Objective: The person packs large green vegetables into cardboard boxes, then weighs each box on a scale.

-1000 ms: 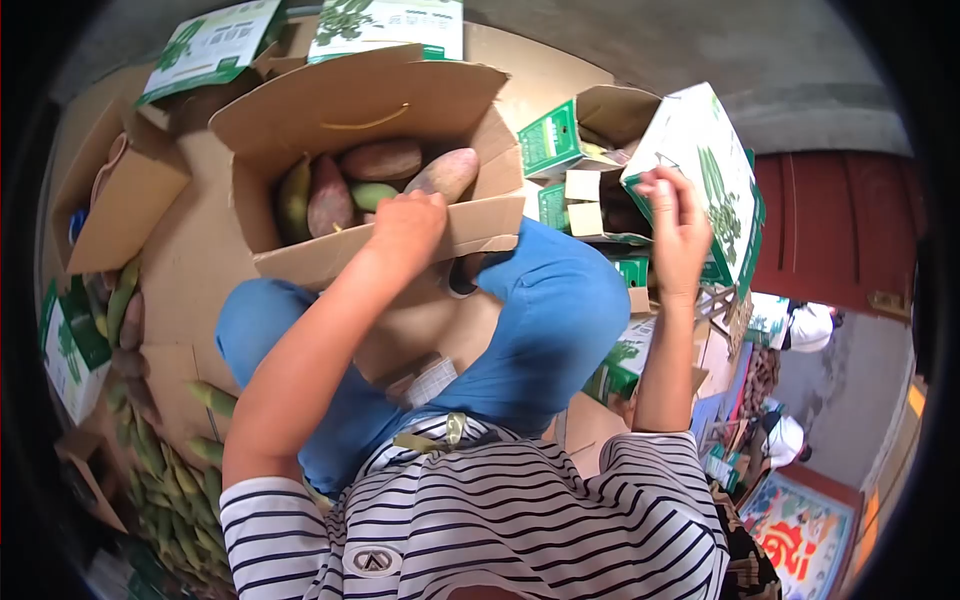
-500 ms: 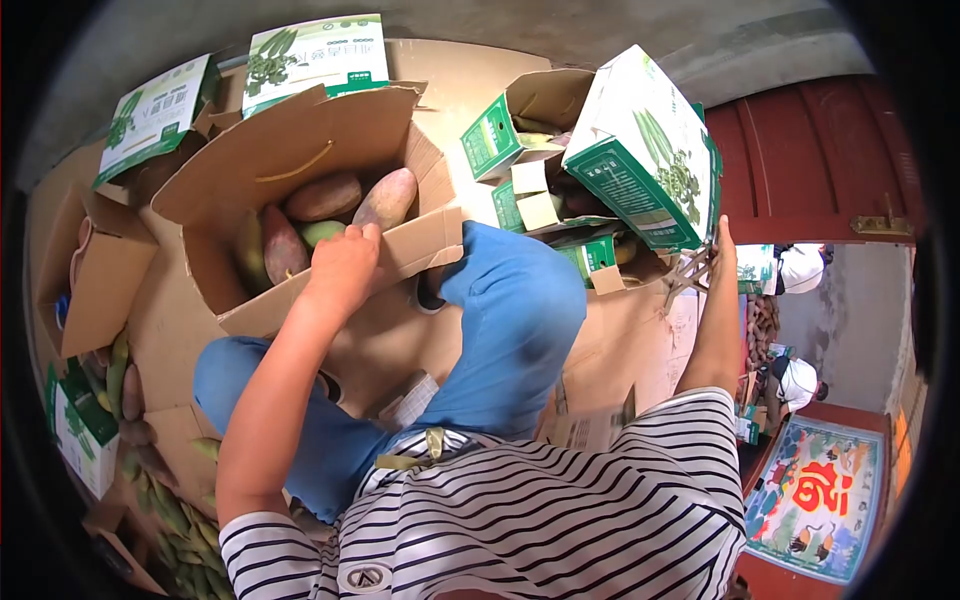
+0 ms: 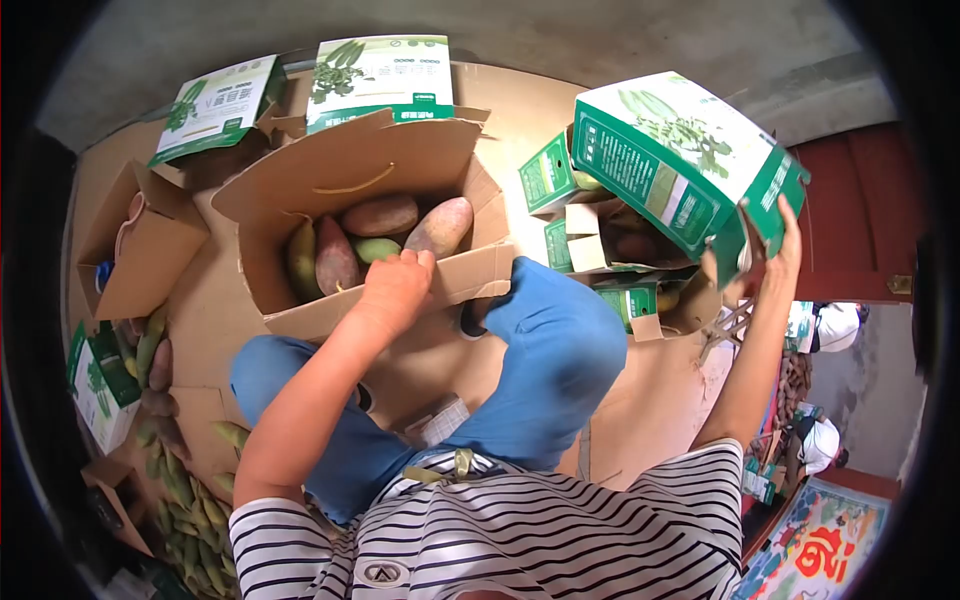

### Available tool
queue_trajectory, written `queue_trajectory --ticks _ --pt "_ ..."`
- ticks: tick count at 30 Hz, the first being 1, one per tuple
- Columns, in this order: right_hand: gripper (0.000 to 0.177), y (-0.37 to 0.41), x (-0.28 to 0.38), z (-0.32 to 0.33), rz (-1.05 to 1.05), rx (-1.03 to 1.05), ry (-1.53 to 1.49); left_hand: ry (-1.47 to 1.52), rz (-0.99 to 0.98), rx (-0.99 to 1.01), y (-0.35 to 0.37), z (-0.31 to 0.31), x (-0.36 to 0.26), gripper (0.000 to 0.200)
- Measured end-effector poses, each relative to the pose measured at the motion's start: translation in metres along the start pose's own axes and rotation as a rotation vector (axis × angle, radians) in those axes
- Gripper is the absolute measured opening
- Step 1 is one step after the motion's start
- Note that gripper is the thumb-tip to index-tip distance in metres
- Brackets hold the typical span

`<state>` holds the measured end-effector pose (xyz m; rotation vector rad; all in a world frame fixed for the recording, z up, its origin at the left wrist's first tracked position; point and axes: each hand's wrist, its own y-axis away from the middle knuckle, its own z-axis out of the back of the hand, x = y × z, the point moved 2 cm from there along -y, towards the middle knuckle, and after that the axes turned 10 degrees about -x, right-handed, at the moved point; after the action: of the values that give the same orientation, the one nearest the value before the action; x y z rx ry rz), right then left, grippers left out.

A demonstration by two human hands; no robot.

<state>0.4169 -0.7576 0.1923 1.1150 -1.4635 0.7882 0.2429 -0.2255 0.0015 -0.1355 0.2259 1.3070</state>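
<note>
My left hand (image 3: 397,290) is closed over the near edge of an open brown cardboard box (image 3: 290,160). Inside the box lie large reddish root vegetables (image 3: 380,216) and a green radish (image 3: 376,250), partly behind my fingers. Out to the right, my right hand (image 3: 787,245) grips the lower end of a green-and-white carton (image 3: 672,150) by its flaps. The carton is tilted in the air above several open boxes; the exact hold of the fingers is partly hidden. Printed radishes and leaves show on its side.
Two white-and-green cartons (image 3: 380,75) stand along the wall. A small open box (image 3: 150,245) is at the left, above a heap of green radishes (image 3: 190,510). Open boxes (image 3: 590,240) with produce sit beside my right knee. Other people (image 3: 820,440) are at far right.
The carton in my right hand has swung up and tipped further toward horizontal. My left hand stays on the box edge. The whole view has shifted a little.
</note>
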Motion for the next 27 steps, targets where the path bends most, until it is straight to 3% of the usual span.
queue_trajectory --ticks 4,7,11,13,14,15,16,17,18,20,23,27 --pt "0.028 -0.018 0.022 -0.128 0.109 0.033 -0.015 -0.019 0.003 -0.007 -0.001 -0.005 0.001 0.044" --pt "0.024 -0.041 0.002 -0.206 0.120 0.116 -0.171 -0.056 0.003 -0.014 -0.001 -0.007 -0.002 0.045" --pt "0.027 -0.023 -0.040 -0.328 0.083 0.004 -0.424 -0.061 -0.004 -0.053 0.000 -0.009 -0.002 0.043" --pt "0.023 -0.042 -0.086 -0.374 -0.033 0.243 -0.648 -0.059 0.006 -0.062 -0.001 -0.009 -0.003 0.042" --pt "0.023 -0.019 -0.110 -0.404 -0.059 0.251 -0.636 -0.080 0.004 -0.092 -0.001 -0.012 -0.003 0.041" --pt "0.024 -0.022 -0.147 -0.429 -0.166 0.322 -0.648 -0.069 0.006 -0.097 -0.001 -0.011 -0.003 0.040" --pt "0.022 0.001 -0.177 -0.449 -0.420 0.498 -0.700 -0.057 0.007 -0.101 -0.001 -0.010 -0.003 0.040" --pt "0.019 0.022 -0.203 -0.466 -0.695 0.478 -0.550 -0.043 0.007 -0.107 -0.001 -0.009 -0.003 0.039" --pt "0.019 0.036 -0.227 -0.475 -0.741 0.564 -0.129 -0.043 -0.001 -0.126 0.000 -0.007 -0.003 0.037" --pt "0.038 0.094 -0.239 -0.481 -0.502 0.723 0.231 -0.082 -0.001 -0.173 0.000 -0.014 -0.002 0.034" --pt "0.036 0.138 -0.231 -0.469 -0.083 1.061 0.330 -0.119 -0.006 -0.198 0.001 -0.014 -0.003 0.028" --pt "0.029 0.157 -0.187 -0.424 0.456 0.931 0.489 -0.140 0.005 -0.233 0.002 -0.012 -0.005 0.024"
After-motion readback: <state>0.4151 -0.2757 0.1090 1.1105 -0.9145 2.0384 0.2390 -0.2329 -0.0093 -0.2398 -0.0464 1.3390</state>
